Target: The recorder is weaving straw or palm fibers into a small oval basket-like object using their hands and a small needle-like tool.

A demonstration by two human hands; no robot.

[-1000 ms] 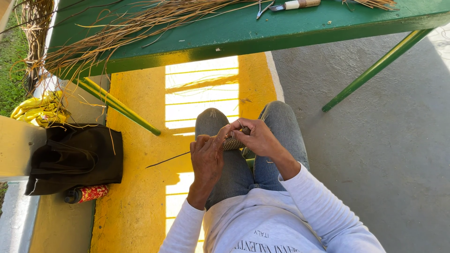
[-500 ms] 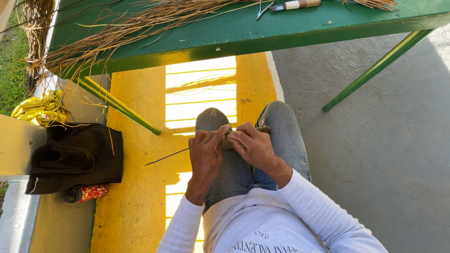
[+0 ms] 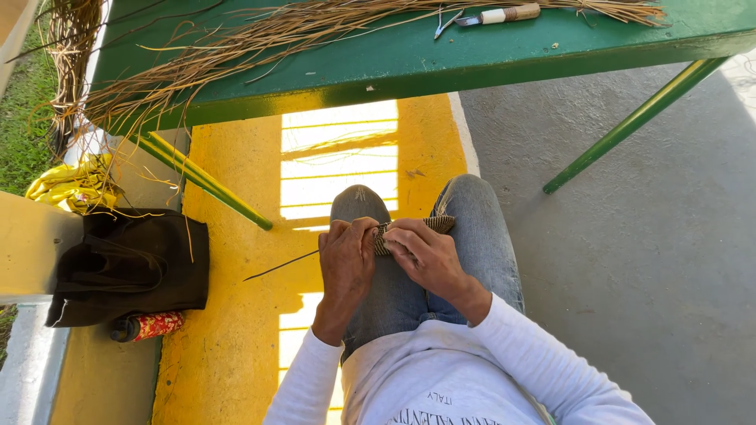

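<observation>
Both hands meet over the knees: the left hand (image 3: 346, 256) pinches a long thin strand (image 3: 279, 266) that trails out to the left, and the right hand (image 3: 425, 252) is closed on a small woven piece (image 3: 409, 230) resting on the jeans. With so slight a grip, the strand could slip free or snap if pulled hard, loosening the weave. Further out, loose dry fibres (image 3: 236, 47) hang over the green bench (image 3: 409, 59) edge and could slide off.

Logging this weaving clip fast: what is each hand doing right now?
Left hand: closed, pinching the woven piece at its edge, a thin strand sticking out beside it.
Right hand: closed on the woven piece, over the knees.
</observation>
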